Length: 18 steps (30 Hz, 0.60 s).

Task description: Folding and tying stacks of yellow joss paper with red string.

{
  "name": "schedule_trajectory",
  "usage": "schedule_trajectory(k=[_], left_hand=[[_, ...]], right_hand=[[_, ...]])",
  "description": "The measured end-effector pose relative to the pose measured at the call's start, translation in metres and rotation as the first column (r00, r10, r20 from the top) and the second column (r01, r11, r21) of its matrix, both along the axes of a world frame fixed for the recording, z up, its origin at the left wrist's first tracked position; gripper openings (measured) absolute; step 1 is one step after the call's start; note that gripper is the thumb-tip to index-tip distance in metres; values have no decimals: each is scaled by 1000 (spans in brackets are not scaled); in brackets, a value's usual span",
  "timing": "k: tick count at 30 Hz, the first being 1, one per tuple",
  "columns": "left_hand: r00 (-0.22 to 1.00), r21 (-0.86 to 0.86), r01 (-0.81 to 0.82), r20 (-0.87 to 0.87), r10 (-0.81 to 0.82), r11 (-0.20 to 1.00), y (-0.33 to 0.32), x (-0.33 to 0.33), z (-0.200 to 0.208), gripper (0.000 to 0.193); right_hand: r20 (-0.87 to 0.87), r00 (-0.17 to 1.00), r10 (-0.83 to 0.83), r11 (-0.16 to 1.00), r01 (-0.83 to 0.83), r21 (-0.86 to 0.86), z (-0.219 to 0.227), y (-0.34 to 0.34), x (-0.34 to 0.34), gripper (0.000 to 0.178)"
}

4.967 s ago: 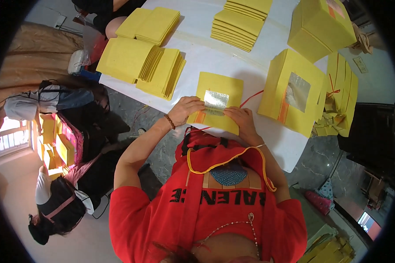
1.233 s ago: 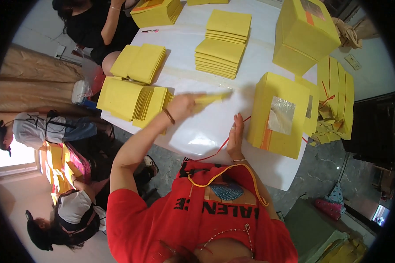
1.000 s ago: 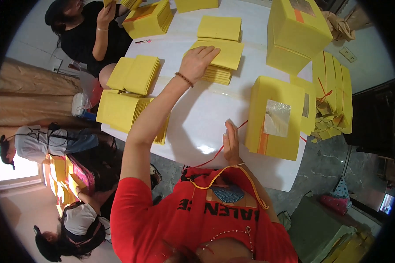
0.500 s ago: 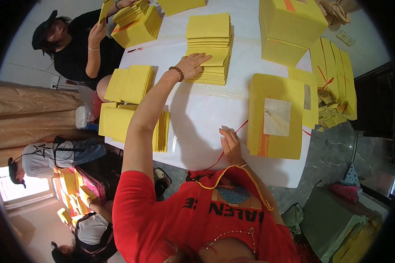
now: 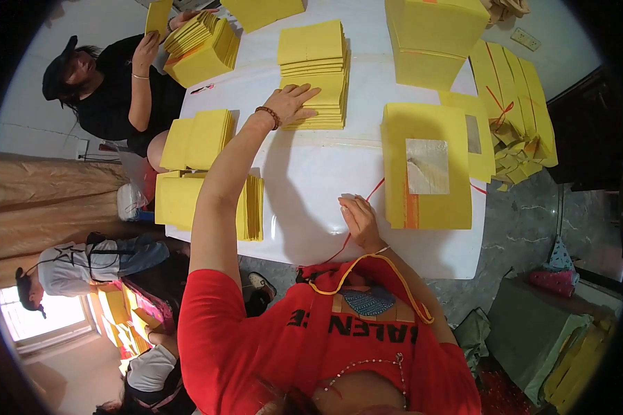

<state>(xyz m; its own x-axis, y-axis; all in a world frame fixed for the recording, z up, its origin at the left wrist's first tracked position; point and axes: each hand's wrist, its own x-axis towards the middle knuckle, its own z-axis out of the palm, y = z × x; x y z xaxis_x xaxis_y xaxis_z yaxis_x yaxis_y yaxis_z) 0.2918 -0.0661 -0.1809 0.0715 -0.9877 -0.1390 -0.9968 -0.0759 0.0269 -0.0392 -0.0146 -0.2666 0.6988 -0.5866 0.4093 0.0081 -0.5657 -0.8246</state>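
Observation:
My left hand point(image 5: 291, 105) reaches far forward and lies with outstretched fingers on a stack of yellow paper bundles point(image 5: 313, 52). The far part of the stack rises higher than the near part, where the hand rests. Closer to me, my right hand point(image 5: 358, 220) rests on the white table with its fingers loosely bent and a little apart, and I see nothing held in it. A thin red string point(image 5: 376, 190) runs past this hand toward a large yellow paper block point(image 5: 394, 166) on the right, which has a pale patch on its top.
Further yellow stacks point(image 5: 197, 138) line the table's left side. Two piled yellow blocks point(image 5: 429, 41) stand at the far right. A person in black point(image 5: 111, 90) handles yellow paper at the far left. A tied yellow bundle point(image 5: 516, 97) and a green-grey box point(image 5: 533, 332) are beyond the table's right edge.
The whole view has shifted slightly, so the table's things sit a little further left. My left hand stays on the stack and my right hand on the table.

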Motion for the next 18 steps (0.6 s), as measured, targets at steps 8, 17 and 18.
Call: schedule_trajectory(k=[8,17,18], left_hand=[[997,-22,30,68,-28,999,1,-8,4,73],[997,-36,53,49,-52,998,2,-1,-5,64],[997,-41,55,51,-53,998,3,0,-5,63]], right_hand=[[4,1000,11,1000,-11,-27,-2,-1,-1,21],[23,1000,8,1000,-7,-15,-2,-1,0,19],[25,1000,6,1000,-6,-13,-2,-1,0,19]])
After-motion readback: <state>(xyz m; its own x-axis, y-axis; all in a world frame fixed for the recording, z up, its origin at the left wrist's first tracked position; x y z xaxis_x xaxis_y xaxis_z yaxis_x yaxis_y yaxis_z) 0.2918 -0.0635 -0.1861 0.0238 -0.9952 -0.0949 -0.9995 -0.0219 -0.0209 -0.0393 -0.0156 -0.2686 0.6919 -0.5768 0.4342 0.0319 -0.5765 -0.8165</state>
